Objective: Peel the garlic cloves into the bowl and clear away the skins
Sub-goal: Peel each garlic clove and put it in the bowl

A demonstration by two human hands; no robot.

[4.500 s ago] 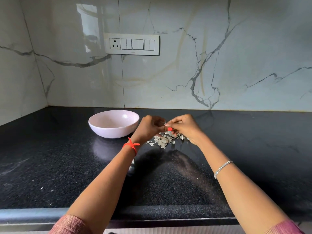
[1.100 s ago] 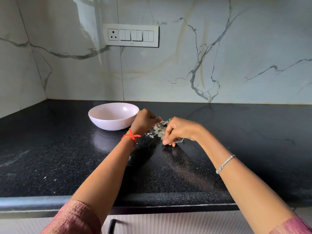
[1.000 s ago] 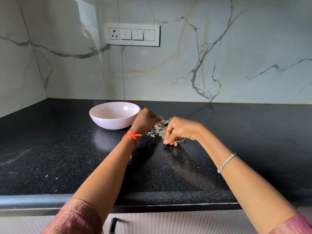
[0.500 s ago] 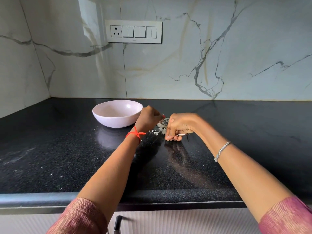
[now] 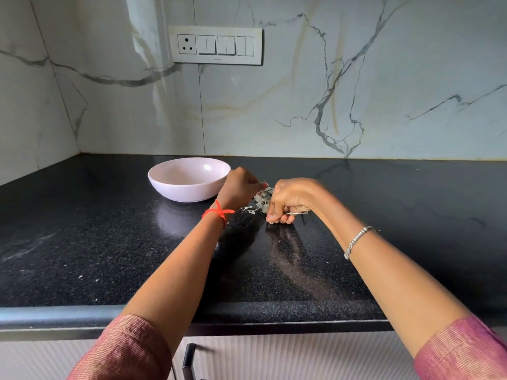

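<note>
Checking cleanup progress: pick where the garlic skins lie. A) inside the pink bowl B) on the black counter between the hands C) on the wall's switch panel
B: the garlic skins sit piled on the black counter between the left hand and right hand, right of the pink bowl.

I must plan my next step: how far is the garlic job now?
Peeling looks mostly done: skins lie heaped beside the bowl. No cloves visible. In hand: left hand and right hand, curled, work at that heap. To do: clearing skins off the counter.
</note>
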